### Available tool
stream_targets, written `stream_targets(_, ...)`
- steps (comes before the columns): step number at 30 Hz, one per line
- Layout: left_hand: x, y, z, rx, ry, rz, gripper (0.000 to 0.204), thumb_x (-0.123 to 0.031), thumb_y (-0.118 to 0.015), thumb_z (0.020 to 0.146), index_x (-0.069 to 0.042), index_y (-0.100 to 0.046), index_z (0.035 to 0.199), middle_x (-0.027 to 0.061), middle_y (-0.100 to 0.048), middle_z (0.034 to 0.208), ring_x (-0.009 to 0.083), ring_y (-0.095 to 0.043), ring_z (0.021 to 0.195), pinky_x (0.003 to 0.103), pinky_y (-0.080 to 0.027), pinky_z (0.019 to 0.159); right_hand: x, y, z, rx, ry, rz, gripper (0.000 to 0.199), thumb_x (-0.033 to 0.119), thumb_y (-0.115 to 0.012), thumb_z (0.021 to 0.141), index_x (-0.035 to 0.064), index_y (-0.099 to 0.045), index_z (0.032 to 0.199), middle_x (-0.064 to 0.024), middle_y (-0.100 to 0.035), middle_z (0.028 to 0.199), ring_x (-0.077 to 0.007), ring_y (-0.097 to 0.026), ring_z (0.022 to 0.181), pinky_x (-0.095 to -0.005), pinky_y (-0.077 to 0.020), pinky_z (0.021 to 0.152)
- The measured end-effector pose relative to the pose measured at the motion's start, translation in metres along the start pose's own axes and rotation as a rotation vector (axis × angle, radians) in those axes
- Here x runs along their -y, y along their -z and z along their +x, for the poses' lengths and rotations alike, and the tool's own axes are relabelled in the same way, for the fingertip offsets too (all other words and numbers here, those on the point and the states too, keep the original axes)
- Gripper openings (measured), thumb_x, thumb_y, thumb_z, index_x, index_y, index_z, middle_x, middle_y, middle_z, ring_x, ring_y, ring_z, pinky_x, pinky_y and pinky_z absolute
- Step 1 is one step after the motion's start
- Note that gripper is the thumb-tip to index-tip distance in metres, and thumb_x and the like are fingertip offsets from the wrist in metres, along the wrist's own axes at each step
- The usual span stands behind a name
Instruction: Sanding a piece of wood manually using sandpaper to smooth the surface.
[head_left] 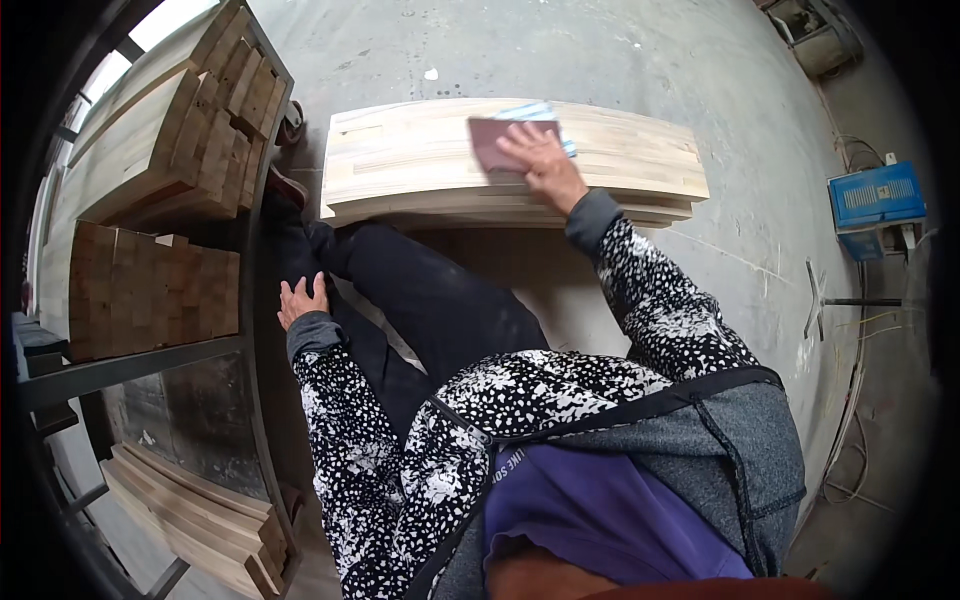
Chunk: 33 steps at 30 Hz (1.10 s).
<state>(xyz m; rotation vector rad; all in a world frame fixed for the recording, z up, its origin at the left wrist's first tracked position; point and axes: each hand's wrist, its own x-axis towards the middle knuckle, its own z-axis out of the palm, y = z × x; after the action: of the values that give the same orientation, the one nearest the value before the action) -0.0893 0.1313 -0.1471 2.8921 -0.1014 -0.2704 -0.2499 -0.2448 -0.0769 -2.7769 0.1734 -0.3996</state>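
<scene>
A stack of pale wooden boards (390, 150) lies across in front of me. On its top face rests a reddish-brown sheet of sandpaper (486, 146), its white and blue striped backing showing at a folded far edge. My right hand (548, 168) presses on the sheet with the fingers laid over it, slightly blurred. My left hand (303, 300) is by my dark-trousered leg, fingers spread and holding nothing.
At the left, a metal rack (262, 250) carries stacked wooden blocks (150, 290) and long boards (190, 510) lower down. A blue metal box (878, 195) stands at the right wall, with loose cables (855, 400) near it. The floor (690, 90) is grey concrete.
</scene>
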Motion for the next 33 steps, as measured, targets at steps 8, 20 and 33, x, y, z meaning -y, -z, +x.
stream_targets(8,-0.005,-0.002,0.003,0.018,-0.02,0.01,0.053,-0.054,-0.044,0.077,-0.014,-0.055,0.11,0.0129,-0.034,0.13,0.0264,-0.032,0.119,0.044,-0.025,0.097,-0.081,0.009,-0.013,-0.176,-0.425,-0.219,0.051,0.004,-0.045,0.072,0.0158,-0.043,0.121,-0.0145,-0.033,0.13,-0.032,-0.023,0.124,-0.0479,-0.0147,0.101)
stream_targets(20,0.003,-0.01,0.009,-0.009,-0.075,0.007,0.053,-0.054,-0.044,0.077,-0.014,-0.055,0.11,0.013,-0.036,0.129,0.0281,-0.036,0.117,0.042,-0.029,0.094,-0.156,0.052,-0.051,-0.247,-0.65,-0.242,0.047,0.008,-0.043,0.074,0.0183,-0.045,0.12,-0.0127,-0.035,0.129,-0.0308,-0.025,0.123,-0.0487,-0.0166,0.1)
stream_targets(33,0.012,-0.013,0.011,-0.041,-0.096,0.026,0.051,-0.053,-0.046,0.077,-0.014,-0.056,0.109,0.0135,-0.038,0.127,0.0285,-0.037,0.116,0.039,-0.031,0.094,-0.08,0.033,-0.053,-0.079,-0.161,-0.106,0.055,0.007,-0.046,0.071,0.022,-0.041,0.123,-0.01,-0.032,0.132,-0.0288,-0.023,0.125,-0.0508,-0.0163,0.099)
